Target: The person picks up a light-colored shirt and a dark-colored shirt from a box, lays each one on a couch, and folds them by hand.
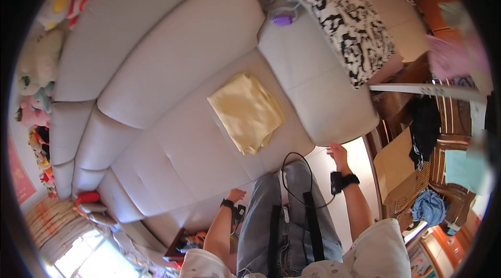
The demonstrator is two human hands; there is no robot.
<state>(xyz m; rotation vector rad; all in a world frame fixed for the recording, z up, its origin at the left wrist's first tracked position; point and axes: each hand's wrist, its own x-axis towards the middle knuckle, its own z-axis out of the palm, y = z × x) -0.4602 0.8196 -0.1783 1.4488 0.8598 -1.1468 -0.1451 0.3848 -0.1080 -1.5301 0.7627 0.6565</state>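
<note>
A folded pale yellow cloth (246, 111) lies on the seat of a light grey sofa (176, 149), in front of me. My left hand (236, 195) is below it, near the sofa's front edge, with fingers apart and nothing held. To the right, my right hand (338, 155) hangs near the corner of the sofa's chaise part, fingers spread and holding nothing. Both wrists wear black straps with small dark devices, and a black cable (289, 154) loops from the right one over my jeans. Neither hand touches the cloth.
A black-and-white patterned cushion (348, 27) and a purple-and-grey roller device (282, 20) rest on the chaise. Plush toys (37, 98) line the sofa's back at left. At right are a wooden chair (454, 121), cardboard (395, 164) and a bundled blue cloth (429, 207).
</note>
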